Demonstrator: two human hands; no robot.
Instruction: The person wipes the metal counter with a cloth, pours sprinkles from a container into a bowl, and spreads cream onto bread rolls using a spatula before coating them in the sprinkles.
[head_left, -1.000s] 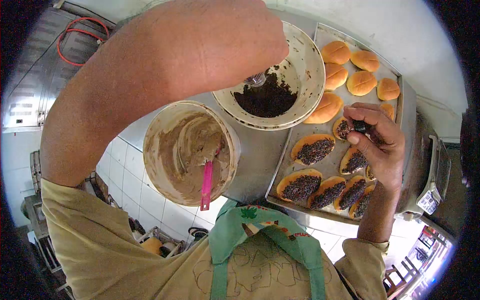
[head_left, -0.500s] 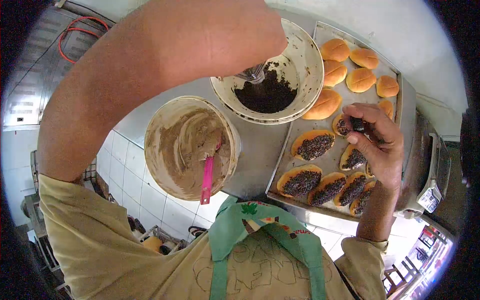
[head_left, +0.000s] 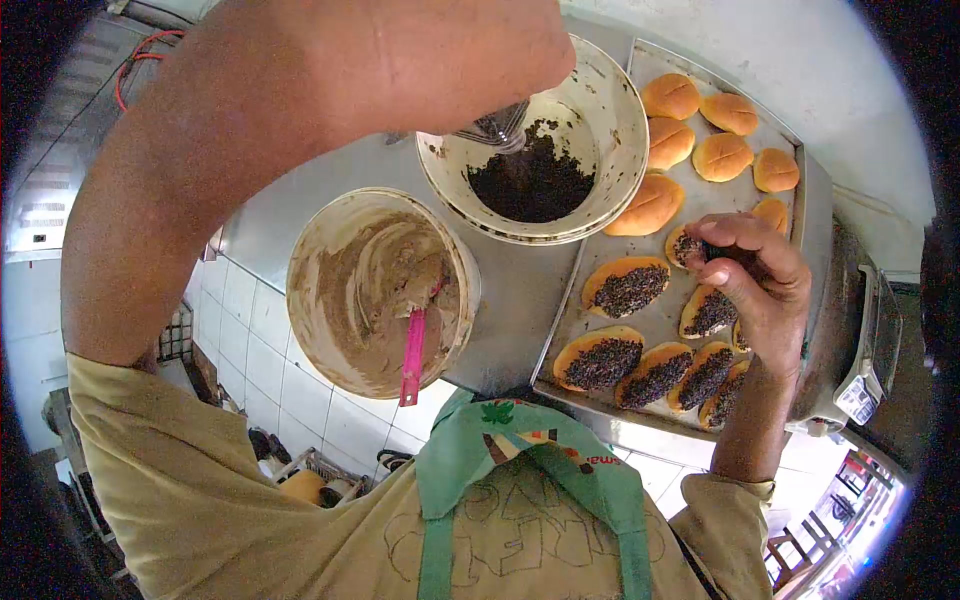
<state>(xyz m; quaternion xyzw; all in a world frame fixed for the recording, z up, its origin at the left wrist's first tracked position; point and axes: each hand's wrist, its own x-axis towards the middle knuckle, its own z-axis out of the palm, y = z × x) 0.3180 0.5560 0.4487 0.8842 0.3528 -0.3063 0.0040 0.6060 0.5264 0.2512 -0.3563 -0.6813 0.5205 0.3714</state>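
I count seven plain buns and eight topped buns, some partly hidden, on one metal tray. My right hand, thumb and fingers nearly closed, pinches a small black piece above the grainy topped buns. My left hand bends over a bucket of dark crumbs, fingers hidden; I cannot tell its grip. Clear, ridged plastic juts beneath. One pink spatula leans in a second round bucket of smooth brown paste.
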